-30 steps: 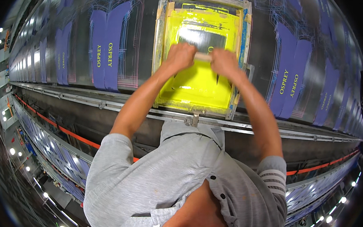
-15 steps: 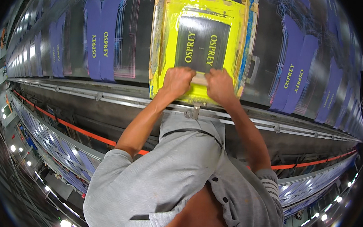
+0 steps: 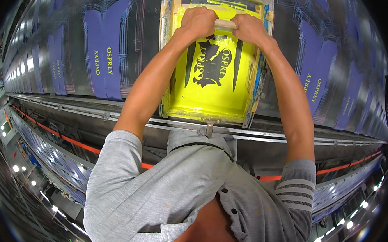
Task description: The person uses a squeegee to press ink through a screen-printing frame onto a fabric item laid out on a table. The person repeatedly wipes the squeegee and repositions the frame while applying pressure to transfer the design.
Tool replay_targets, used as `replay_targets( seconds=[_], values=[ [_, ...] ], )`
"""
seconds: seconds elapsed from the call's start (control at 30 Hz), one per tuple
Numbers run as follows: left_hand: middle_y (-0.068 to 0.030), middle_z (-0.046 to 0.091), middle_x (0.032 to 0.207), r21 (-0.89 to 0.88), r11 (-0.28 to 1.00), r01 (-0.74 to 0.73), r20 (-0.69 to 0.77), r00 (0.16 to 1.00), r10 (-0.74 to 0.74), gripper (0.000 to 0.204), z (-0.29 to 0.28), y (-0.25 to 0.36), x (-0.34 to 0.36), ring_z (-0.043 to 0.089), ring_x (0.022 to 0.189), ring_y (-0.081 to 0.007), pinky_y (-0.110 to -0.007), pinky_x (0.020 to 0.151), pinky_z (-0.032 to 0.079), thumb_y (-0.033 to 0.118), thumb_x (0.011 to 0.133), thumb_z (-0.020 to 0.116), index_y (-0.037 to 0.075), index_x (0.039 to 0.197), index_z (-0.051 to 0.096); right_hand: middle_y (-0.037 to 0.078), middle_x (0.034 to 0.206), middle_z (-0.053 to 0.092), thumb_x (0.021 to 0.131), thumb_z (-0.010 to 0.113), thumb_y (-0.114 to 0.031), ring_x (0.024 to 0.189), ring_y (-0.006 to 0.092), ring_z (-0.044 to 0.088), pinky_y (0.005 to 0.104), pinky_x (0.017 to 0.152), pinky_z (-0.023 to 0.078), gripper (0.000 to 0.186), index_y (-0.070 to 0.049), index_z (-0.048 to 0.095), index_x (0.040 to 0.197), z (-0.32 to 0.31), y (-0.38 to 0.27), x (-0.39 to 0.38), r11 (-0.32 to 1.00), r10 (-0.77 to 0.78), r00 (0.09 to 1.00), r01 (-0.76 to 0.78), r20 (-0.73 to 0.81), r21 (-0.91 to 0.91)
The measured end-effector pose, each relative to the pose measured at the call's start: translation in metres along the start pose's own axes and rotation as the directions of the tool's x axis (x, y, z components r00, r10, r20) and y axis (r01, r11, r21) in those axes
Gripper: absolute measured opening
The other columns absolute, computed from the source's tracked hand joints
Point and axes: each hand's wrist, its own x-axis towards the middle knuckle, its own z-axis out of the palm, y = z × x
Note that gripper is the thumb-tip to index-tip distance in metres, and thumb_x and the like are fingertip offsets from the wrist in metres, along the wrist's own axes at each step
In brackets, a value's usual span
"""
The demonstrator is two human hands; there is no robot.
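Observation:
My left hand (image 3: 200, 22) and my right hand (image 3: 249, 28) are both closed around the pale wooden handle of a squeegee (image 3: 225, 24). They grip it side by side, with a short stretch of handle showing between them. Below the handle, the blade is mostly hidden by ink and my hands. The squeegee stands near the far end of a rectangular printing screen (image 3: 165, 61) with a worn, taped frame. Bright yellow ink (image 3: 226, 102) coats most of the mesh. Ragged dark patches show in the middle, around yellow lettering (image 3: 227, 63).
The screen lies on a long dark print table. Purple fabric pieces (image 3: 97, 51) with yellow lettering lie to the left, and more purple pieces (image 3: 316, 66) to the right. A metal rail (image 3: 265, 135) runs along the near edge, where a small metal bracket (image 3: 210, 129) meets the frame.
Both hands have pushed the squeegee from the screen's near end to its far end. Yellow ink now spreads over much of the previously dark middle area.

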Motion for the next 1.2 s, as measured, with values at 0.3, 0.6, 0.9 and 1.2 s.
replay_targets(
  seconds=[0.3, 0.6, 0.9, 1.2],
  values=[
    [-0.0091, 0.070, 0.080, -0.167, 0.986, -0.003, 0.056, 0.998, 0.012, 0.021, 0.056, 0.057, -0.192, 0.070, 0.074, -0.0303, -0.044, 0.060, 0.053, 0.004, 0.071, 0.065, 0.012, 0.090, 0.072, 0.010, 0.086, 0.063, 0.072, 0.066, -0.009, 0.089, 0.0277, 0.063, 0.0482, 0.091, 0.047, 0.013, -0.006, 0.068, 0.084, 0.102, -0.092, -0.161, 0.993, -0.091, 0.988, 0.099, -0.125, 0.065],
    [-0.0078, 0.073, 0.093, -0.138, 0.990, -0.035, -0.016, 0.999, 0.033, 0.028, 0.072, 0.071, -0.232, 0.070, 0.085, -0.0303, -0.045, 0.069, 0.056, 0.004, 0.073, 0.061, 0.010, 0.097, 0.075, 0.021, 0.126, 0.064, 0.088, 0.071, -0.033, 0.119, 0.0357, 0.058, 0.0454, 0.098, 0.045, 0.047, -0.007, 0.065, 0.127, 0.096, -0.008, -0.175, 0.911, 0.405, 0.637, -0.341, -0.656, 0.231],
    [-0.0085, 0.075, 0.098, -0.252, 0.967, -0.020, -0.073, 0.997, 0.001, 0.038, 0.050, 0.034, -0.263, 0.071, 0.088, -0.0307, -0.044, 0.072, 0.056, 0.002, 0.066, 0.066, 0.014, 0.101, 0.077, 0.015, 0.087, 0.075, 0.091, 0.064, -0.021, 0.078, 0.0216, 0.070, 0.0362, 0.076, 0.052, 0.027, 0.003, 0.075, 0.099, 0.068, -0.016, -0.150, 0.628, 0.736, 0.493, -0.242, -0.464, 0.739],
    [-0.0113, 0.074, 0.110, -0.285, 0.953, 0.097, -0.046, 0.992, -0.115, 0.048, 0.014, -0.206, -0.361, 0.071, 0.102, -0.0294, -0.037, 0.089, 0.056, -0.005, 0.061, 0.067, 0.008, 0.107, 0.076, 0.023, 0.090, 0.072, 0.093, 0.060, -0.019, 0.085, 0.0336, 0.070, 0.0431, 0.079, 0.052, 0.025, 0.003, 0.072, 0.096, 0.174, -0.235, -0.003, 0.605, 0.683, 0.539, -0.040, -0.493, 0.795]
  ],
)
